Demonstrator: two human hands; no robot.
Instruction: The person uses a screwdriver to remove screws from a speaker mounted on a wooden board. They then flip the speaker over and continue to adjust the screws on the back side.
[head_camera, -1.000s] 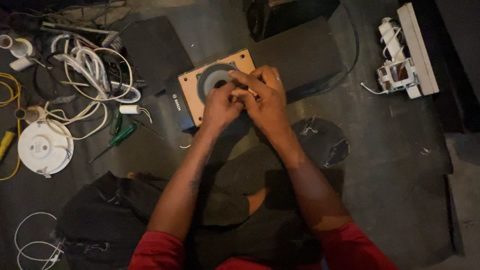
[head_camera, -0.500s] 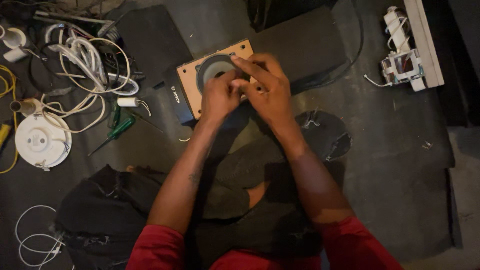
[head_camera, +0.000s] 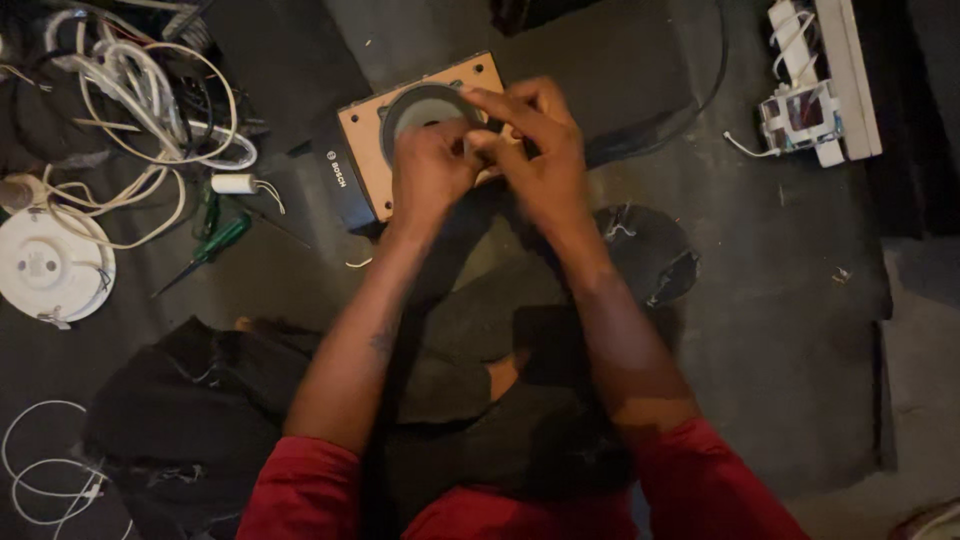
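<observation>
A small speaker box (head_camera: 365, 140) with a light wooden face and a grey round cone (head_camera: 420, 100) lies on the dark floor in front of me. Both hands meet just above its near right part. My left hand (head_camera: 430, 170) has its fingers curled in, fingertips against those of my right hand (head_camera: 540, 150). The two hands pinch something small between them, and the fingers hide what it is. A black side panel (head_camera: 340, 185) of the box faces left.
A tangle of white cables (head_camera: 130, 90) lies at the top left, a white round fitting (head_camera: 45, 265) below it, and a green-handled screwdriver (head_camera: 215, 240) beside them. A white wired device (head_camera: 810, 100) sits top right, a black round piece (head_camera: 645, 250) right of my arm.
The hands stay together over the speaker box, and the fingers have shifted slightly. The whole scene sits a little higher and to the left in the view than before.
</observation>
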